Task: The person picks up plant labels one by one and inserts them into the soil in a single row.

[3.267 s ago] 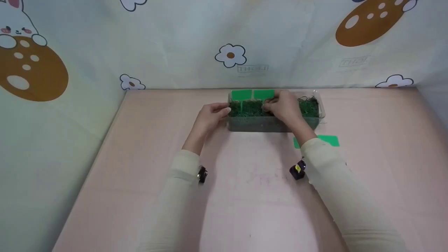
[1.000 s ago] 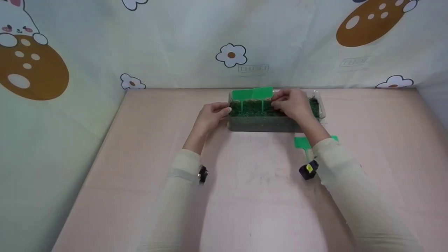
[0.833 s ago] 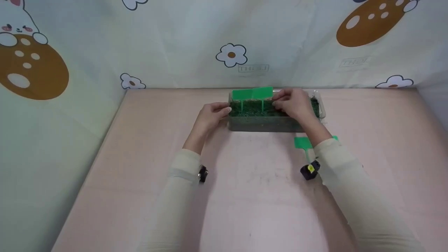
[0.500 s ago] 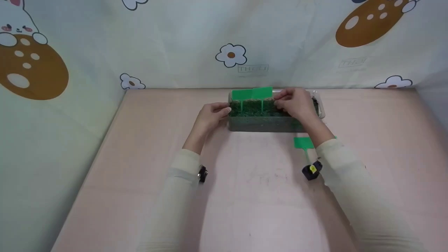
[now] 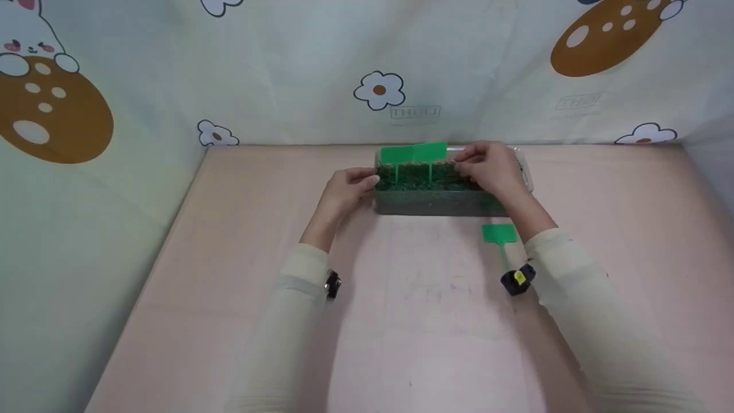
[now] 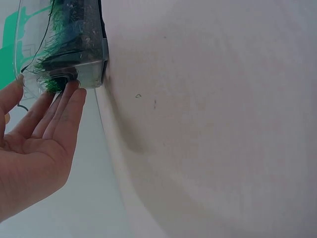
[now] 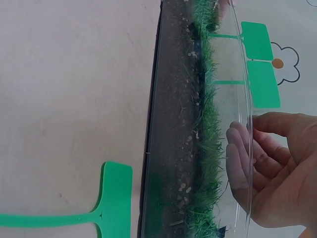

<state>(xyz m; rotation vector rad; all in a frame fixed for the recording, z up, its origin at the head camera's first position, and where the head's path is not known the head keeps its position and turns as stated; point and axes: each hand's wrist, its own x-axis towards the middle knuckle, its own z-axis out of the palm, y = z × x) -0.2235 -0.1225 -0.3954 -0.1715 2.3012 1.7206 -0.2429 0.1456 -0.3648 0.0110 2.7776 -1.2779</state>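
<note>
A clear plastic planter box (image 5: 430,203) holds dark soil and green grass (image 5: 413,175), near the back of the table. Two green T-shaped plant labels (image 5: 429,152) stand side by side in its left half. At the left end is my left hand (image 5: 341,192); its fairly straight fingertips (image 6: 74,96) touch the end wall, with the thumb by the rim. My right hand (image 5: 493,172) reaches over the grass, right of the labels. Its loosely bent fingers (image 7: 237,158) show through the clear wall, with nothing visible between them.
Another green plant label (image 5: 499,234) lies flat on the pink tabletop (image 5: 424,332), in front of the box beside the right sleeve. A patterned wall covering (image 5: 298,74) rises close behind the box. Each wrist carries a small black camera (image 5: 518,279).
My right hand has slid rightward along the grass, away from the second standing label, whose top is now tilted. The right sleeve now covers another label seen earlier on the table. The left hand stays put.
</note>
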